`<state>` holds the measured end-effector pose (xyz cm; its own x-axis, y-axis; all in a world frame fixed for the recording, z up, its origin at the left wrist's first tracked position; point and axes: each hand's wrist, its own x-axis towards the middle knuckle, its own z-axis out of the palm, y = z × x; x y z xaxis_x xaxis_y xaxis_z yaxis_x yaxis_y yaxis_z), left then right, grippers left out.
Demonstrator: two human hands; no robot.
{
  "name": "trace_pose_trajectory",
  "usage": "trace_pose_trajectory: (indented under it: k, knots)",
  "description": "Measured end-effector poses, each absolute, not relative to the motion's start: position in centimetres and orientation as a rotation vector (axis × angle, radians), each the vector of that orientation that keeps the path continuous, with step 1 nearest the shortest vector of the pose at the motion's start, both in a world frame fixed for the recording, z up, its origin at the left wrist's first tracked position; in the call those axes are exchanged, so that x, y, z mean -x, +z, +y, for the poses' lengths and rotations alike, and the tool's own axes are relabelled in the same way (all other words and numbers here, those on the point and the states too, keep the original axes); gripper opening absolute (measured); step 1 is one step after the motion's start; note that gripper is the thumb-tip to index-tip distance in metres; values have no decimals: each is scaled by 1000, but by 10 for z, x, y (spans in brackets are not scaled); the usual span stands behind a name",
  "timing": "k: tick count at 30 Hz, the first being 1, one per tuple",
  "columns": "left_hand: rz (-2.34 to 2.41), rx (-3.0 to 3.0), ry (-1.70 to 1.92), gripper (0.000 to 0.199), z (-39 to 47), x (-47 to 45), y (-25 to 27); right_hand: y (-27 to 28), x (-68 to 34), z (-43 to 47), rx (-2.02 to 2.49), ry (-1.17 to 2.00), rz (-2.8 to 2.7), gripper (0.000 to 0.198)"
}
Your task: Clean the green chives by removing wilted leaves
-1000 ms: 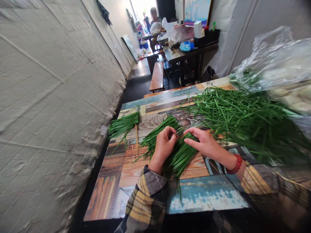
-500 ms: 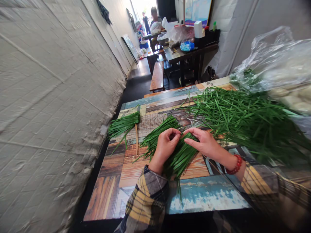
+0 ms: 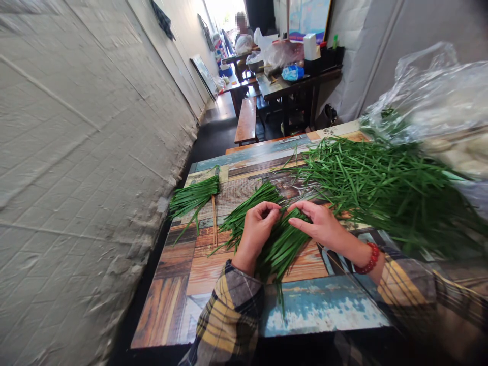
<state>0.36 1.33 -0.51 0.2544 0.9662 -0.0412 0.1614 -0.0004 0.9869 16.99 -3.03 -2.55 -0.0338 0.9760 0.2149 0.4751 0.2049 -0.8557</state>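
In front of me a bunch of green chives (image 3: 287, 246) lies on the wood-patterned table (image 3: 179, 300). My right hand (image 3: 322, 223) curves round the upper end of this bunch, thumb on the near side and fingers on the far side. My left hand (image 3: 257, 226) is pinched just left of that end; whatever lies between thumb and forefinger is too small to make out. Beside the left hand rests another bunch of chives (image 3: 249, 206). A thin stick (image 3: 351, 277) runs from under my right hand toward the near edge.
A large heap of loose chives (image 3: 366, 178) spreads to the right, by a clear plastic bag (image 3: 438, 107) with pale contents. At left lies a skewered bunch of chives (image 3: 196, 193) on thin sticks (image 3: 214, 223). A rough wall (image 3: 95, 168) borders the left side; a bench (image 3: 247, 119) stands beyond.
My left hand has shifted very slightly left, away from my right fingertips. The right hand and the bunch of chives stay nearly still.
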Motion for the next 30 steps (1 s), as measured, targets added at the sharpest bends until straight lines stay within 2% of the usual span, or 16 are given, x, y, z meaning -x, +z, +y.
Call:
trace_pose_trajectory:
  k: [24, 30]
  knots:
    - [1066, -1534, 865, 12, 11, -5, -5, -26, -170, -30, 1394, 746, -1644, 23]
    - [1041, -1534, 877, 11, 11, -5, -5, -31, -168, -30, 1333, 802, -1570, 31]
